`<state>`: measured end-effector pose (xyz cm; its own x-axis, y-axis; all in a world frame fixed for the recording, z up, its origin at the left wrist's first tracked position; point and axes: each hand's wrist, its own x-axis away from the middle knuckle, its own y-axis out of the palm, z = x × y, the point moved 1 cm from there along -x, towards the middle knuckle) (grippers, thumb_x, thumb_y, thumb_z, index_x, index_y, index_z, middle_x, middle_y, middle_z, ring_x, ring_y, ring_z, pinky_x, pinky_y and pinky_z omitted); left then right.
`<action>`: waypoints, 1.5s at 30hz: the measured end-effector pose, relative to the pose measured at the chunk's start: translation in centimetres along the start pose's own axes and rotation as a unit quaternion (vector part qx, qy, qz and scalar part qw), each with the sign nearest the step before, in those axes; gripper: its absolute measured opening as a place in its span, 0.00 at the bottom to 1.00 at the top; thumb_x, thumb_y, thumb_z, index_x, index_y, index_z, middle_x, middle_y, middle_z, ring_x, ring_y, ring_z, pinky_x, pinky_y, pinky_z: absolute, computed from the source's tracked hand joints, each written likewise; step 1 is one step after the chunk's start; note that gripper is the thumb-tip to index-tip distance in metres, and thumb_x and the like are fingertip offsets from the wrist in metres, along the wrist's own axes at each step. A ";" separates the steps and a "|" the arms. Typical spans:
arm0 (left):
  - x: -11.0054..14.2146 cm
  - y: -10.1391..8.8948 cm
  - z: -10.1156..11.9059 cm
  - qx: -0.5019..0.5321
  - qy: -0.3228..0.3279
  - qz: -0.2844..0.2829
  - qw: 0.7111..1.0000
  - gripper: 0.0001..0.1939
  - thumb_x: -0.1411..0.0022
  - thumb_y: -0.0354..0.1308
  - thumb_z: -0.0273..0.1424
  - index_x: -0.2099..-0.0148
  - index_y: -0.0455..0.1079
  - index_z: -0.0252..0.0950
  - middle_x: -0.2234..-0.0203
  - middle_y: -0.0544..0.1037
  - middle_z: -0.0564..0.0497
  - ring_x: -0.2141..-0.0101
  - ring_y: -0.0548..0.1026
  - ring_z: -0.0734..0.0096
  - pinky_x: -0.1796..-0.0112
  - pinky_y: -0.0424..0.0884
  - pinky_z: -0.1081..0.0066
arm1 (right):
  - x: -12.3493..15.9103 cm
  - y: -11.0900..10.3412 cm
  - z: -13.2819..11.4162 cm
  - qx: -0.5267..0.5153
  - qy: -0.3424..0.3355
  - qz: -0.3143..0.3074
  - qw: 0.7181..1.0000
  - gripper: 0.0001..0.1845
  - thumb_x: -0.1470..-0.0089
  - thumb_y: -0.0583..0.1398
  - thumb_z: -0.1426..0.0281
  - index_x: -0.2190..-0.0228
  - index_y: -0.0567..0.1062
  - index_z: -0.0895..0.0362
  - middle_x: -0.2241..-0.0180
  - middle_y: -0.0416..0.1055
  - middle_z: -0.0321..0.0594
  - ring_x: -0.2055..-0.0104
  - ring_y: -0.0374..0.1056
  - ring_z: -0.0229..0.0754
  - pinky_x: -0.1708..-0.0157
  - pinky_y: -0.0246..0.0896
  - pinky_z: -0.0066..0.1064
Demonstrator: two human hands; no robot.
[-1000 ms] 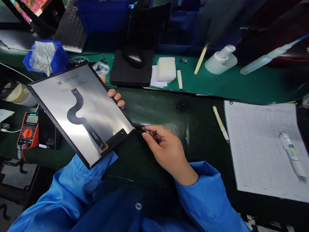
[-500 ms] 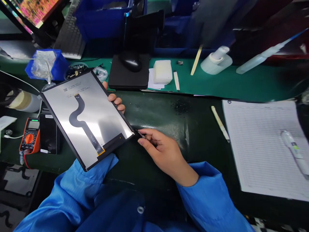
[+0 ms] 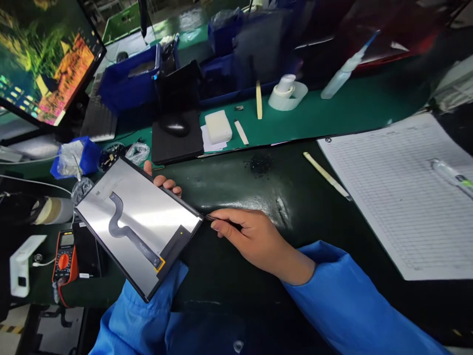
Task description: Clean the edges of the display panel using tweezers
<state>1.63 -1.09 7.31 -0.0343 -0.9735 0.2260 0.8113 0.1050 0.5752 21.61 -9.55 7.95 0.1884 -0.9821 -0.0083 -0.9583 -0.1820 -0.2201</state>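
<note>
Left hand (image 3: 166, 183) grips a panel (image 3: 144, 212), right hand (image 3: 254, 241) pinches a tool (image 3: 210, 217), there's plastic (image 3: 70, 157) in the blue bin (image 3: 90, 156) near the shelf edge (image 3: 254, 142).

The left hand (image 3: 169, 184) holds a display panel (image 3: 148, 212); the right (image 3: 249, 239), tweezers (image 3: 209, 217).

A dark green surface (image 3: 229, 185) spreads across the middle, its sheen catching patches of reflected light. A brighter green strip (image 3: 369, 111) runs along its far side. Beyond, at upper left, sits a green crate (image 3: 121, 22); at lower left, yellow-and-black striped marking (image 3: 10, 329) crosses pale floor (image 3: 15, 313).
</note>
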 end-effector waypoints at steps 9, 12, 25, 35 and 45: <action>3.5 3.1 -0.1 0.056 -0.069 -0.091 0.992 0.26 0.36 0.48 0.53 0.45 0.71 0.46 0.64 0.72 0.49 0.61 0.74 0.68 0.58 0.77 0.67 | -0.4 -1.3 -0.3 -0.065 0.038 0.060 0.995 0.08 0.41 0.61 0.64 0.65 0.78 0.54 0.75 0.75 0.34 0.73 0.71 0.38 0.72 0.65 0.28; 3.7 3.4 -0.3 0.093 -0.058 -0.084 0.990 0.25 0.36 0.52 0.51 0.46 0.71 0.41 0.65 0.72 0.50 0.62 0.75 0.68 0.61 0.77 0.68 | -0.4 -1.5 -0.4 -0.081 0.048 0.079 0.992 0.06 0.45 0.64 0.65 0.67 0.77 0.55 0.75 0.75 0.33 0.75 0.69 0.36 0.75 0.64 0.27; 3.3 3.4 -0.6 0.104 0.035 -0.101 0.989 0.17 0.35 0.56 0.43 0.51 0.68 0.36 0.65 0.72 0.51 0.62 0.74 0.71 0.59 0.76 0.69 | -0.5 -2.5 0.1 0.071 -0.084 0.071 0.991 0.10 0.37 0.58 0.67 0.63 0.80 0.54 0.69 0.79 0.35 0.68 0.74 0.38 0.68 0.66 0.28; 5.0 5.3 -0.5 0.112 0.044 -0.022 0.992 0.16 0.34 0.54 0.41 0.51 0.68 0.38 0.66 0.71 0.54 0.62 0.74 0.73 0.57 0.74 0.71 | -0.5 -2.6 0.0 0.069 -0.085 0.060 0.992 0.11 0.36 0.57 0.67 0.64 0.80 0.53 0.69 0.79 0.35 0.66 0.74 0.39 0.67 0.66 0.30; 5.5 6.0 -0.1 0.118 0.016 0.001 0.993 0.12 0.35 0.55 0.38 0.51 0.69 0.40 0.67 0.70 0.55 0.63 0.73 0.72 0.61 0.76 0.71 | -0.5 -2.4 -0.1 0.068 -0.091 0.065 0.991 0.06 0.40 0.61 0.70 0.65 0.80 0.54 0.67 0.79 0.35 0.66 0.74 0.38 0.67 0.65 0.29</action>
<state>6.39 -5.84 11.91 -0.0107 -0.9789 0.2039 0.6519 0.1478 0.7438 23.83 -8.62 8.63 0.1119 -0.9696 -0.2178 -0.9416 -0.0333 -0.3352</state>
